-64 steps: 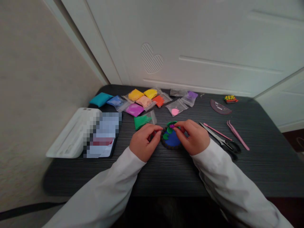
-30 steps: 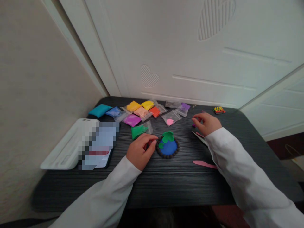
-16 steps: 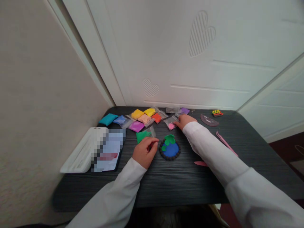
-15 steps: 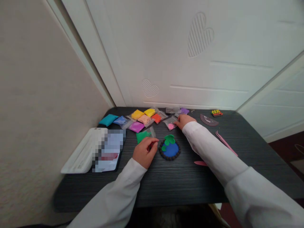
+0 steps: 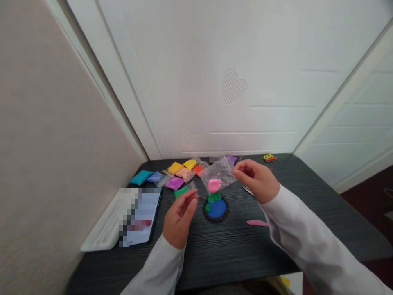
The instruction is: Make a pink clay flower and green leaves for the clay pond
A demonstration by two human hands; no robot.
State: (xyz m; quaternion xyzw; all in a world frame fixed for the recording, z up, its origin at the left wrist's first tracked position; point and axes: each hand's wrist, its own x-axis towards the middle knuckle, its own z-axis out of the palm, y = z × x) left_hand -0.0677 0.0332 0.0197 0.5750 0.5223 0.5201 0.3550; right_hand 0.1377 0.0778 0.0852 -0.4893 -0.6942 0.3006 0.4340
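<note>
A clear zip bag (image 5: 226,171) with a lump of pink clay (image 5: 214,185) at its bottom hangs from my right hand (image 5: 259,180), whose thumb and fingers pinch its upper right end. My left hand (image 5: 178,221) is raised to the left of the bag, fingers a little apart and empty. Between and below the hands lies a blue clay disc (image 5: 217,210) edged with dark beads, bearing green leaf shapes (image 5: 208,207); the bag partly covers its far side. Behind my left fingertips is a bag of green clay (image 5: 181,192), partly hidden.
Several bags of coloured clay, such as the magenta one (image 5: 175,182) and the teal one (image 5: 141,178), lie at the back left. A tablet (image 5: 143,217) leans by a white case (image 5: 104,223). A pink tool (image 5: 257,223) lies at right, a small yellow-and-red piece (image 5: 269,157) farther back.
My right hand has lifted the bag of pink clay off the table and brought it nearer, above the blue disc. My left hand has its fingers slightly more apart. The view has tilted up.
</note>
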